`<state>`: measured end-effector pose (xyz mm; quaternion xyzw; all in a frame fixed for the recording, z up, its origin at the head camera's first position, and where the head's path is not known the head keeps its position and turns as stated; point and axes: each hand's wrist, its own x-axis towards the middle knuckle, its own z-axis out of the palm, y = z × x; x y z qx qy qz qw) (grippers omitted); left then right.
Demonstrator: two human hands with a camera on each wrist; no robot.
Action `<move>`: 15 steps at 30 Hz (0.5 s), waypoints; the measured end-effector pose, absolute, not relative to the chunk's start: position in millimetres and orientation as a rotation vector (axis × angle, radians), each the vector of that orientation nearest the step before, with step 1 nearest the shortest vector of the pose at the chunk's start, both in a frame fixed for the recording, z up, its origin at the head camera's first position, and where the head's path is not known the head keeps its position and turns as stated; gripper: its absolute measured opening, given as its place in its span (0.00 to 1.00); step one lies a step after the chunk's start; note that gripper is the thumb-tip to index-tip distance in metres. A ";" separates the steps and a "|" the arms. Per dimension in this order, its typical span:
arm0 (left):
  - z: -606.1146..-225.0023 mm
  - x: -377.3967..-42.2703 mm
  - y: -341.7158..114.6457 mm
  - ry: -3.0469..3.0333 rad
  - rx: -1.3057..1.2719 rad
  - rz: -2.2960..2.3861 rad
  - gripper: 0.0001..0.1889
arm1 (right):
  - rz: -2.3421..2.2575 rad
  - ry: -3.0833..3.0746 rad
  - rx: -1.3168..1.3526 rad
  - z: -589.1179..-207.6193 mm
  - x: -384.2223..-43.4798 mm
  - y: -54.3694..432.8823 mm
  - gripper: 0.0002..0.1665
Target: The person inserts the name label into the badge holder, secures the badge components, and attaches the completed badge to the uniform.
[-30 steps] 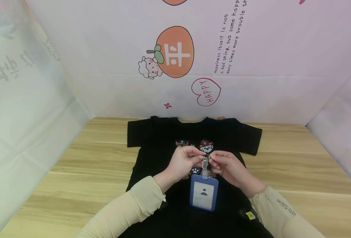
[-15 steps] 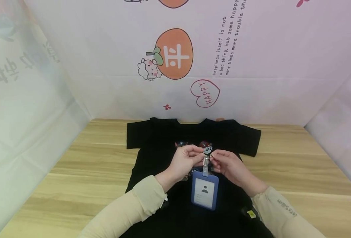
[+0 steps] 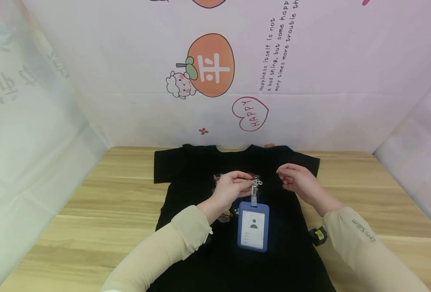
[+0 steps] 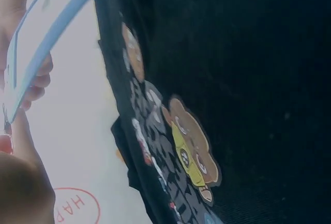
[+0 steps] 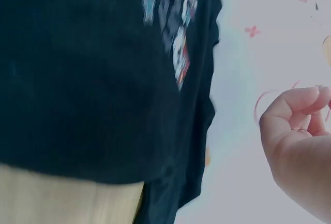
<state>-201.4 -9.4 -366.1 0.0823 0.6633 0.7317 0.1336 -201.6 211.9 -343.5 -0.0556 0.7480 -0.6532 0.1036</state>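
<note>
My left hand pinches the metal clip at the top of a blue badge holder with a white card in its window. The holder hangs in front of a black T-shirt that lies spread out with cartoon figures printed on its chest. In the left wrist view, the holder's pale blue edge crosses the upper left corner. Off to the right of the clip, my right hand is raised over the shirt's right side, its fingers loosely curled with nothing visible in them.
The shirt lies on a wood-grain table. A printed backdrop rises behind the table's back edge, and pale fabric walls stand at both sides. Under the right sleeve sits a small black device with a yellow label.
My right hand has let go at the clip and moved away to the right and up. My left hand, still pinching the clip, has shifted slightly up and right with the badge holder.
</note>
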 end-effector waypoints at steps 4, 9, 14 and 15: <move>-369.9 -211.2 -4.0 1.930 0.216 2.090 0.11 | -1.840 2.275 -0.123 -345.8 -215.0 220.1 0.11; -372.5 -223.0 4.8 1.936 0.162 2.039 0.13 | -1.678 2.376 -0.085 -351.4 -229.2 220.5 0.16; -372.4 -232.7 12.4 1.934 0.128 1.995 0.13 | -1.497 2.469 -0.048 -357.3 -239.1 216.9 0.23; -372.7 -234.7 13.3 1.925 0.116 1.997 0.13 | -1.467 2.483 -0.041 -358.3 -240.7 216.5 0.23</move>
